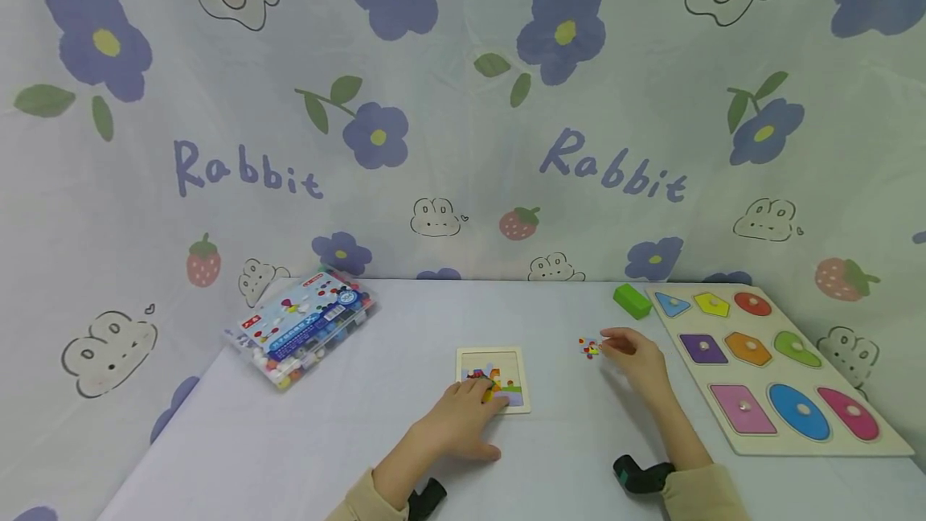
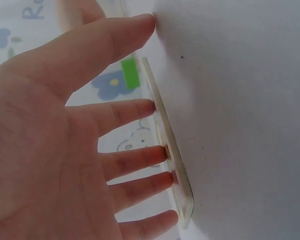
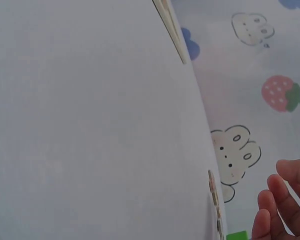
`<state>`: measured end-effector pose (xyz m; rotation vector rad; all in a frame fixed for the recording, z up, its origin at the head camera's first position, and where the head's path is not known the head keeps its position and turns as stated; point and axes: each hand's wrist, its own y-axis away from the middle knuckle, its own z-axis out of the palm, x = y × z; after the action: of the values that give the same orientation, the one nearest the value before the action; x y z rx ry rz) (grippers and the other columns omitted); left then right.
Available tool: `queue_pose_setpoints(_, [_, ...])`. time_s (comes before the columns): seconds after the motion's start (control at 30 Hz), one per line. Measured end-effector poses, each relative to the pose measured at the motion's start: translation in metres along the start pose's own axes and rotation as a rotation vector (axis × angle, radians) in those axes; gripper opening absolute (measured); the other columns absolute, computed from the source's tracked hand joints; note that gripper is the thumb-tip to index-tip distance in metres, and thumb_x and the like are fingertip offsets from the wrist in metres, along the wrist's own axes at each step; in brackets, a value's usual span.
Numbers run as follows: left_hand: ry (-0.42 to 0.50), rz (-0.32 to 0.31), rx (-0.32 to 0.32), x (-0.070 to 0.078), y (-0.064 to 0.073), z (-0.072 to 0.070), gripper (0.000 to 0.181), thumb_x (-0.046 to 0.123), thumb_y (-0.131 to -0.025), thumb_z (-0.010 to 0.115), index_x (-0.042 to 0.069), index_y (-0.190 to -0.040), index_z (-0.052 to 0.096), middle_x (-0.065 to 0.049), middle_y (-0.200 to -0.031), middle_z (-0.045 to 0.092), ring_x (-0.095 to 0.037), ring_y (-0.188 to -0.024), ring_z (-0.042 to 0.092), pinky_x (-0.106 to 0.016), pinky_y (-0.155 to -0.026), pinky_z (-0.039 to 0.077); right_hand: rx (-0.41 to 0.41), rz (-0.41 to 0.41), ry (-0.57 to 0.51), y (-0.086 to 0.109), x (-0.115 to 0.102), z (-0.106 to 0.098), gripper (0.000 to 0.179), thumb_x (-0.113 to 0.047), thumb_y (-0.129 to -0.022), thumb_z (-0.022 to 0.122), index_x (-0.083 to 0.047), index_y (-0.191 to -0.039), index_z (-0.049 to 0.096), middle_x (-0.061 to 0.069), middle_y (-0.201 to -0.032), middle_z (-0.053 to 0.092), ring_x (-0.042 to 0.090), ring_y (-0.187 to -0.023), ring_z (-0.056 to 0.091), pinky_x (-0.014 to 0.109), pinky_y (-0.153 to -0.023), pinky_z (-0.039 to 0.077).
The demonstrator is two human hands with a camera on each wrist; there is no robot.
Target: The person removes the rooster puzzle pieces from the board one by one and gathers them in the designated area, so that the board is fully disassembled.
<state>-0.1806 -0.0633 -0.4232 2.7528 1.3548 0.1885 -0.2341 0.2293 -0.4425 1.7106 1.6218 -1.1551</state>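
My left hand (image 1: 463, 420) lies over a small square picture puzzle in a pale wooden frame (image 1: 527, 376). In the left wrist view its nearly straight fingers (image 2: 135, 160) touch the puzzle board (image 2: 170, 135), while the thumb stands apart from the board. The fingers hide part of the picture. To the right, my right hand (image 1: 640, 360) hovers beside small colourful jigsaw pieces (image 1: 589, 346) on the table. The right wrist view has the loosely bent fingers (image 3: 277, 212) a little off the pieces (image 3: 216, 205), with nothing seen between them.
A green block (image 1: 633, 301) sits behind my right hand. At the right lies a board of coloured knobbed shapes (image 1: 741, 376). A clear plastic case with a blue label (image 1: 304, 324) is at the back left. A printed curtain (image 1: 463, 127) hangs behind the table.
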Motion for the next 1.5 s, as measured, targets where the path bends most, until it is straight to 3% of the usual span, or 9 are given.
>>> queue_pose_setpoints(0.23, [-0.009,0.0,0.007,-0.001,0.0,0.001,0.064,0.049,-0.075,0.069,0.022,-0.13,0.05,-0.007,-0.132,0.044,-0.024,-0.124,0.04,-0.044,-0.097,0.038,-0.063,-0.018,-0.077,0.002,-0.011,0.018,0.024,-0.006,-0.083,0.067,0.001,-0.107,0.064,0.013,-0.093,0.066,0.009,-0.08,0.06,0.018,-0.066,0.046])
queue_pose_setpoints(0.73, [-0.004,-0.001,-0.006,-0.002,-0.001,0.002,0.064,0.05,-0.074,0.07,0.025,-0.129,0.05,-0.006,-0.134,0.043,-0.025,-0.125,0.039,-0.046,-0.096,0.038,-0.088,-0.046,-0.052,0.006,-0.025,0.037,0.02,-0.005,-0.082,0.067,-0.001,-0.102,0.066,0.009,-0.088,0.066,0.017,-0.081,0.059,0.022,-0.068,0.046])
queue_pose_setpoints(1.07, [0.009,-0.016,-0.032,0.0,0.002,0.003,0.068,0.051,-0.074,0.07,0.025,-0.133,0.048,-0.007,-0.142,0.038,-0.028,-0.13,0.035,-0.05,-0.099,0.036,-0.118,-0.059,-0.044,0.005,-0.034,0.054,0.019,-0.005,-0.081,0.068,-0.004,-0.1,0.067,0.006,-0.085,0.066,0.014,-0.077,0.058,0.023,-0.068,0.046])
queue_pose_setpoints(1.37, [0.081,-0.079,-0.048,0.0,0.009,0.0,0.069,0.05,-0.072,0.072,0.026,-0.133,0.05,-0.012,-0.143,0.036,-0.035,-0.131,0.033,-0.057,-0.1,0.031,-0.17,-0.102,-0.071,0.01,-0.045,0.077,0.017,-0.001,-0.078,0.069,-0.004,-0.095,0.067,0.002,-0.079,0.064,0.013,-0.073,0.056,0.022,-0.065,0.045])
queue_pose_setpoints(1.5, [0.06,-0.105,-0.048,0.0,0.011,0.001,0.071,0.053,-0.072,0.071,0.026,-0.133,0.049,-0.018,-0.142,0.037,-0.04,-0.129,0.034,-0.06,-0.1,0.029,-0.217,-0.117,-0.053,0.011,-0.048,0.088,0.016,-0.002,-0.079,0.07,-0.006,-0.094,0.068,-0.001,-0.078,0.063,0.011,-0.072,0.056,0.022,-0.064,0.045])
